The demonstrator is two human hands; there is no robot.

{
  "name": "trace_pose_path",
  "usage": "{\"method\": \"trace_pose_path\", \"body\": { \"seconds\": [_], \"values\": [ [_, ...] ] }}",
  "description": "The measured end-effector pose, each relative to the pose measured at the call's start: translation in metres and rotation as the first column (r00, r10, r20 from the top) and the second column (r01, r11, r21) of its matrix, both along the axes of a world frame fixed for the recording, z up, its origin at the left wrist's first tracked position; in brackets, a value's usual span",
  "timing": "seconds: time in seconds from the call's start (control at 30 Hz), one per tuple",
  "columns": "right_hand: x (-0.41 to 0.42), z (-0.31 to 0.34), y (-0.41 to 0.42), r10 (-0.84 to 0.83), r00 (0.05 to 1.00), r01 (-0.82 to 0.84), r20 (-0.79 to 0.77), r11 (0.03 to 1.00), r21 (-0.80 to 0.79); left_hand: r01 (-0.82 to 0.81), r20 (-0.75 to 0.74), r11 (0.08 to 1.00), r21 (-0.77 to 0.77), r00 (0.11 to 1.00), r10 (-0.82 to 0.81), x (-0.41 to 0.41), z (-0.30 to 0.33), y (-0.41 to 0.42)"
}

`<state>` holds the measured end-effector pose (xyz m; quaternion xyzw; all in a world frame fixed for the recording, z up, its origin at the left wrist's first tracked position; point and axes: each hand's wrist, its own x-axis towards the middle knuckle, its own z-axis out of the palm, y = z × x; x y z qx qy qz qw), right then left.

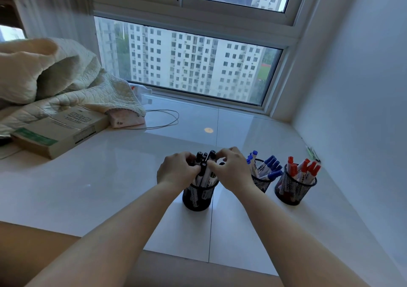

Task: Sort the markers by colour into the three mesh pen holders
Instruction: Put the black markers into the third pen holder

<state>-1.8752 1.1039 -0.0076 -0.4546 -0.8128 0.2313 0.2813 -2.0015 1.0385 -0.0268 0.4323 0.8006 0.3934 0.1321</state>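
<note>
Tidying black markers (206,165) in the nearest holder (199,195)
Left hand (177,169) and right hand (231,169) pinch upright markers between them, each grip closed

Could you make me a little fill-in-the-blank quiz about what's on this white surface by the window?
1. Both hands, left hand and right hand, are at the holder with the ____-capped markers.
2. The rightmost holder contains ____ markers.
3. The middle holder contains ____ markers.
4. The number of mesh holders is ____.

Missing words: black; red; blue; three
</note>
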Motion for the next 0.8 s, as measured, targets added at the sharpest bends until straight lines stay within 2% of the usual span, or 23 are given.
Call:
{"method": "trace_pose_path", "body": {
  "seconds": [0.13, 0.3, 0.43, 0.53, 0.6, 0.67, 0.73, 0.8],
  "values": [
    [0.007, 0.024, 0.001, 0.008, 0.962, -0.011, -0.274, 1.0, -0.011, 0.052, -0.019, 0.981, 0.188, 0.999, -0.049, 0.002, 0.022, -0.002],
    [0.016, 0.053, 0.005, 0.008, 0.868, -0.021, -0.496, 1.0, -0.022, 0.091, -0.002, 0.915, 0.392, 0.995, -0.098, 0.001, 0.056, -0.004],
    [0.024, 0.065, 0.008, -0.076, 0.788, 0.059, -0.611, 0.997, -0.048, 0.036, 0.024, 0.854, 0.52, 0.998, -0.057, -0.004, 0.077, -0.009],
    [0.031, 0.065, 0.011, -0.21, 0.687, 0.113, -0.695, 0.977, -0.183, -0.066, 0.065, 0.801, 0.595, 0.997, 0.034, -0.011, 0.083, -0.011],
    [0.035, 0.061, 0.012, -0.336, 0.594, 0.077, -0.731, 0.928, -0.363, -0.188, 0.181, 0.763, 0.618, 0.979, 0.094, -0.016, 0.081, -0.012],
    [0.036, 0.057, 0.01, -0.458, 0.5, -0.043, -0.735, 0.834, -0.549, -0.337, 0.367, 0.735, 0.589, 0.921, 0.129, -0.02, 0.076, -0.012],
    [0.034, 0.052, 0.007, -0.515, 0.491, -0.155, -0.703, 0.742, -0.652, -0.467, 0.605, 0.733, 0.495, 0.791, 0.096, -0.024, 0.069, -0.013],
    [0.033, 0.049, 0.004, -0.491, 0.524, -0.239, -0.696, 0.699, -0.674, -0.512, 0.792, 0.764, 0.393, 0.611, 0.002, -0.023, 0.063, -0.012]
  ]
}}
